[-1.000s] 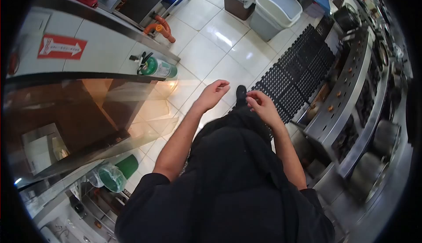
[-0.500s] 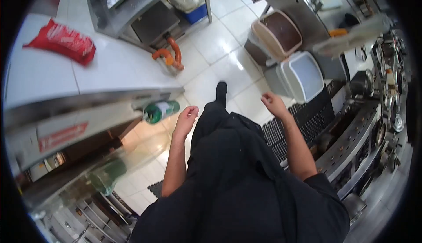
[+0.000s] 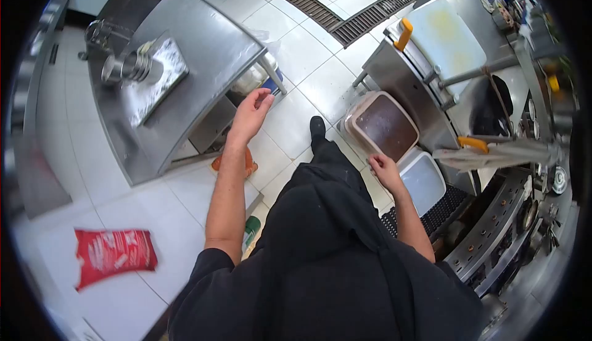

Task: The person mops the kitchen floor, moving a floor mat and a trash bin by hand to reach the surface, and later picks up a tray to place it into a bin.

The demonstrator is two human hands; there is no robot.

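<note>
White tiled floor (image 3: pixel 296 51) carries most things. Grey stainless steel work table (image 3: pixel 209 39) stands on it at left, w/ a flat rectangular metal tray (image 3: pixel 157 82) and a stack of round steel cups (image 3: pixel 126 66) on top. On the floor at right: brown rectangular bin with beige rim (image 3: pixel 382 125), just beside it a grey plastic bin (image 3: pixel 425 180), then a black perforated rubber mat (image 3: pixel 431 214). Long metal drain grate (image 3: pixel 364 17) runs across the floor at top. White tiled counter (image 3: pixel 179 211) at bottom left, w/ a red plastic packet (image 3: pixel 114 256) lying flat on it.

A red packet (image 3: pixel 115 256) lies on a white counter (image 3: pixel 185 217), beside a brown bin (image 3: pixel 381 125) and a grey bin (image 3: pixel 423 180).
</note>
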